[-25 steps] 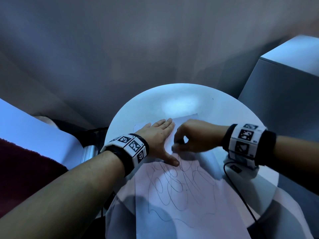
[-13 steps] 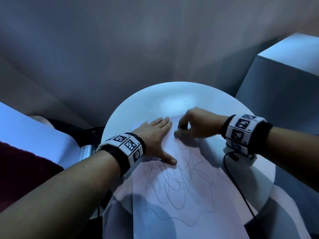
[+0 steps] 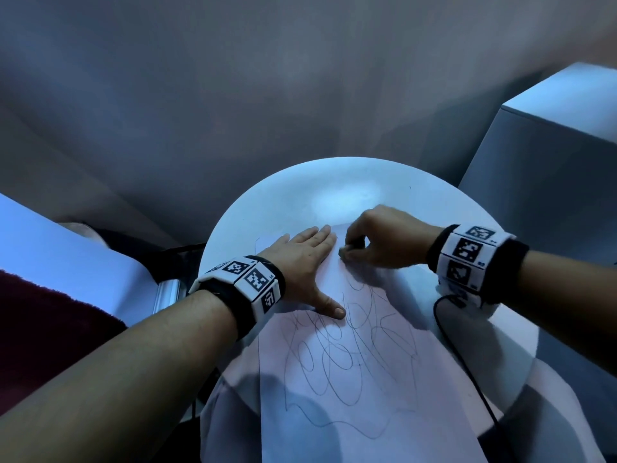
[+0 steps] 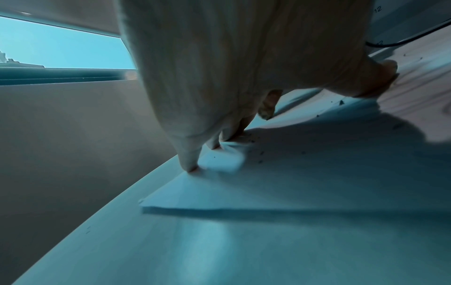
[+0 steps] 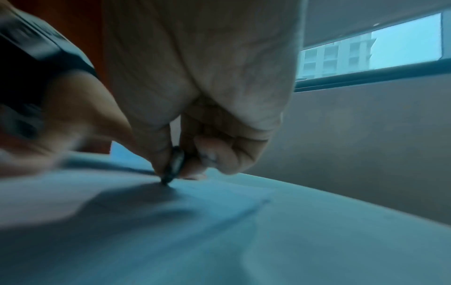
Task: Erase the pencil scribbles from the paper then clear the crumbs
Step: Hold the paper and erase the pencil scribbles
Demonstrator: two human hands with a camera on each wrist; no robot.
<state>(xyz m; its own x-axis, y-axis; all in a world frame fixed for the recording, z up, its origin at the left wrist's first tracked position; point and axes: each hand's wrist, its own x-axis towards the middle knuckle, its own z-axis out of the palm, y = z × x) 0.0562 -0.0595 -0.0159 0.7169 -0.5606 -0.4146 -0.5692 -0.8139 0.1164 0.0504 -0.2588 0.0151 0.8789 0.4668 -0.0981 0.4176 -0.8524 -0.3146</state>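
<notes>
Paper (image 3: 350,379) lies on the round white table (image 3: 367,182), its near end hanging over the table's near edge. Left hand (image 3: 300,262) is flat on the sheet's far left part, fingers straight and thumb splayed — evidently a clamp, so rubbing does not drag or crease the paper; the left wrist view shows a small pucker at the fingertips (image 4: 189,166).

Right hand (image 3: 384,242) pinches a small dark eraser (image 5: 174,165) between thumb and curled fingers, its lower tip touching the sheet just beside the left fingertips, near the far edge. A low, tight pinch likely gives pressure and short strokes.

Pencil scribbles (image 3: 350,355) cover the middle and near part of the sheet — judged mostly unerased. Dark crumbs (image 4: 260,154) speckle the paper near the left hand; clearing is not yet begun. A black cable (image 3: 467,369) trails across the table's right side.
</notes>
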